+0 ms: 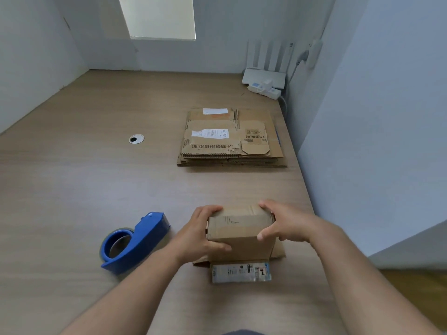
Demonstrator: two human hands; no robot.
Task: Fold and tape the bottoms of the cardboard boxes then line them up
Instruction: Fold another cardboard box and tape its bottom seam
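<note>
A pale wood-grain surface fills a nook closed in by plain walls on the left, back and right, with a window in the back one. Near the front edge stands a box, its lower flaps splayed flat. The left hand and right hand each curl round one end of it. A blue tape dispenser lies just to its left. Farther back are a stack of flat boxes, a cable hole, and, in the right corner, a power strip and a router.
</note>
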